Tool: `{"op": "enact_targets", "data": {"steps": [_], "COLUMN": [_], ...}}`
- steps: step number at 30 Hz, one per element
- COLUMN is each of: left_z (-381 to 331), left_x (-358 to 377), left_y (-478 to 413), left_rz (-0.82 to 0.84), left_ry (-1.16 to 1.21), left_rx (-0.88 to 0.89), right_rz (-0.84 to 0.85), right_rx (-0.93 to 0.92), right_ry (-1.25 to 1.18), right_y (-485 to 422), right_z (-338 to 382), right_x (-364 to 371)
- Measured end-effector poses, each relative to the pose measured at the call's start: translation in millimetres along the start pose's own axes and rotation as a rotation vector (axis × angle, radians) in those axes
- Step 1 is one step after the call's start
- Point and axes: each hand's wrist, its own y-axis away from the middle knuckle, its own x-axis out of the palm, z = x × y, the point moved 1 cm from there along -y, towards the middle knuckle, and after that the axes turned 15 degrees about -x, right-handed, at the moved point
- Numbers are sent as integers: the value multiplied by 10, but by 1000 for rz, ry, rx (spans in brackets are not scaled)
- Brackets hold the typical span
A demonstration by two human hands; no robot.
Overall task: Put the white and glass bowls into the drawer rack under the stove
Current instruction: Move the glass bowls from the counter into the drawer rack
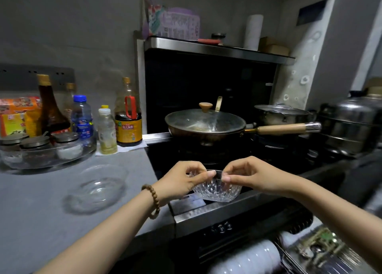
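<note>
A small cut-glass bowl hangs over the stove's front edge, held by both hands. My left hand pinches its left rim and my right hand pinches its right rim. A larger clear glass bowl rests on the grey counter to the left. Below, the drawer rack under the stove stands pulled out, with a row of white bowls stacked on edge in it.
A lidded wok with a wooden handle sits on the stove, with steel pots to its right. Sauce bottles, a water bottle and a glass tray of spice jars line the counter's back left.
</note>
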Motion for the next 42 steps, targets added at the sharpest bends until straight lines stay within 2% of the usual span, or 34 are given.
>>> {"op": "enact_targets", "data": {"steps": [8, 16, 22, 26, 29, 34, 37, 42], "left_z": [-134, 109, 648, 1091, 1447, 1962, 2154, 2377], "left_x": [1256, 2081, 2572, 2865, 3034, 3225, 3306, 3409], "left_y": [-474, -783, -965, -974, -934, -826, -811, -763], "left_rz": [174, 290, 304, 347, 387, 400, 387, 372], "left_ry": [86, 67, 11, 53, -92, -502, -623, -796], "left_rx": [26, -9, -199, -328, -336, -418, -419, -360], "right_rz": [-84, -145, -246, -331, -402, -456, -470, -402], "right_rx": [223, 379, 571, 756, 897, 1126, 1192, 1258], "right_ry": [-56, -133, -296, -385, -384, -347, -391, -461], "right_y": [1056, 1720, 1969, 2079, 2150, 2235, 2245, 2246], "right_z": [-468, -988, -1576, -1981, -2280, -2647, -2826, -3058], "right_x": [-560, -677, -516, -362, -254, -91, -31, 79]}}
